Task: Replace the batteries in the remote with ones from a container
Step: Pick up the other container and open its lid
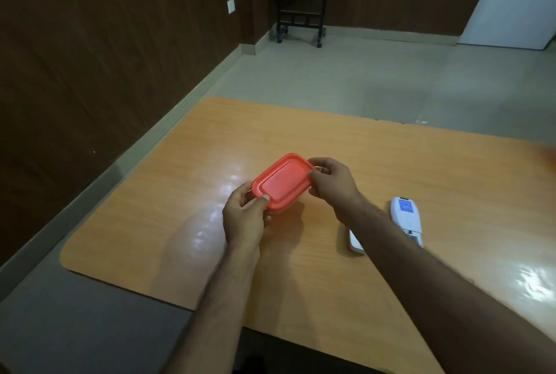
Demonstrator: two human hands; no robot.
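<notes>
A small container with an orange-red lid (282,181) is held a little above the wooden table (180,223), lid on. My left hand (245,217) grips its near left corner, thumb on the lid's rim. My right hand (329,185) pinches the far right corner of the lid. A white remote (406,220) lies face down to the right, its battery bay uncovered at the near end. A small white piece (356,242), apparently its cover, lies beside it, partly hidden by my right forearm. The container's contents are hidden.
The table's left and near edges drop to a grey floor. A dark wall runs along the left. A small black side table (301,0) stands against the far wall.
</notes>
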